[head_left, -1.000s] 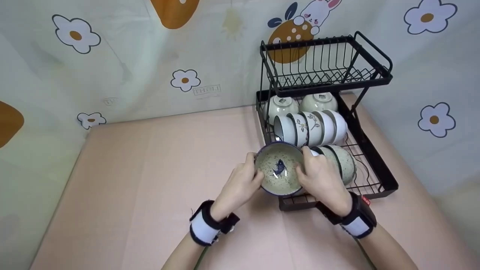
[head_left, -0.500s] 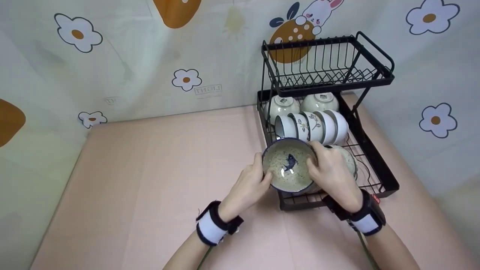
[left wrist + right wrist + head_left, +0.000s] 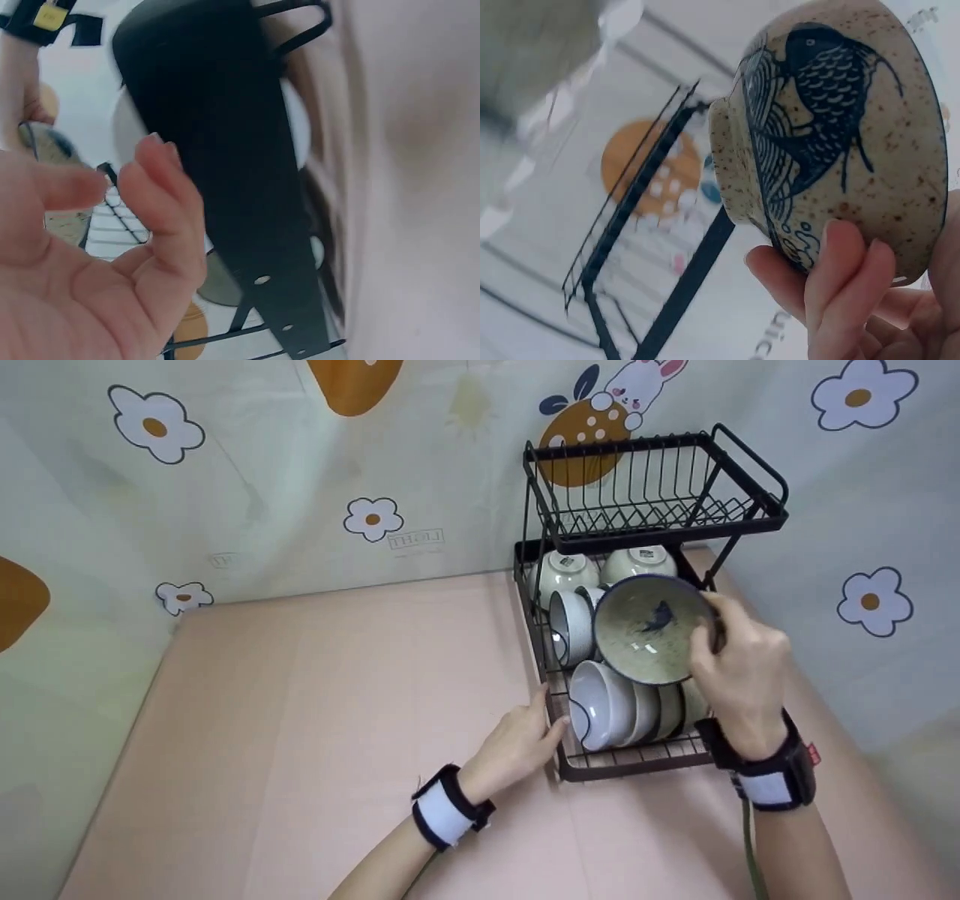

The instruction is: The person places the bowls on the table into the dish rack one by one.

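Note:
My right hand holds a speckled bowl by its right rim, thumb inside and fingers behind. A blue rim and a dark blue fish inside show in the head view. In the right wrist view, the bowl's outside carries a large blue fish, and fingers curl under its side. The bowl is tilted over the rack's lower tier and covers part of the bowls there. My left hand, with loosely bent fingers and no dish in it, is at the left front side of the black dish rack.
White bowls and speckled ones stand on edge in the front row. Behind them is a row of white cups or small bowls, partly covered. Two upturned bowls sit at the back. The wire upper tier overhangs the rear.
The bowl has moved right and back over the rack, now in the right hand alone. My left hand has let go of it and lowered to the rack's left side.

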`<state>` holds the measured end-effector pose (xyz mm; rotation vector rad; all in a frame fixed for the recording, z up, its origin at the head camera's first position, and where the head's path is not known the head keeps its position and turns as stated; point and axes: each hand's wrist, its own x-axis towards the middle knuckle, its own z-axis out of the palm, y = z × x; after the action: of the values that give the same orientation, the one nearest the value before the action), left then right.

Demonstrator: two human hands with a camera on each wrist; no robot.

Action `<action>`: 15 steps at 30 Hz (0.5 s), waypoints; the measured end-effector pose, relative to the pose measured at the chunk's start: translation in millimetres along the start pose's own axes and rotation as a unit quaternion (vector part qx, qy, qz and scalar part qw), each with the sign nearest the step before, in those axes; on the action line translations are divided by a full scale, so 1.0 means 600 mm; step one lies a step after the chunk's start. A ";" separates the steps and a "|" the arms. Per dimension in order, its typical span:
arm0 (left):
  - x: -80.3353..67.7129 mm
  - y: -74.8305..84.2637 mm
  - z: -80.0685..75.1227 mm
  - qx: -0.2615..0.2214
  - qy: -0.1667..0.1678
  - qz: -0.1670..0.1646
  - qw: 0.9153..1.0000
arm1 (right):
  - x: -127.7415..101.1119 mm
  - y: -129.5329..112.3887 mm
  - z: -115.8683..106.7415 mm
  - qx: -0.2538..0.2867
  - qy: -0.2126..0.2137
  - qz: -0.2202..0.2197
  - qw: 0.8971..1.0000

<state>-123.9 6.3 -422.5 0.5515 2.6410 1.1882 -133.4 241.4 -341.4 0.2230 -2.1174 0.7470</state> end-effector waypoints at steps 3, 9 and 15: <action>0.001 -0.003 0.010 0.018 -0.013 -0.011 1.000 | 0.008 0.012 -0.008 -0.014 0.014 0.019 1.000; 0.002 -0.005 0.025 0.015 -0.013 -0.017 1.000 | 0.022 0.039 -0.025 -0.066 0.012 0.044 0.997; 0.003 -0.008 0.033 0.008 -0.003 -0.005 1.000 | 0.031 0.065 -0.047 -0.130 0.008 0.085 0.988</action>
<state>-120.3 17.8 -439.2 0.5434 2.6473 1.1621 -141.7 291.1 -330.4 -0.1055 -2.2113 0.5599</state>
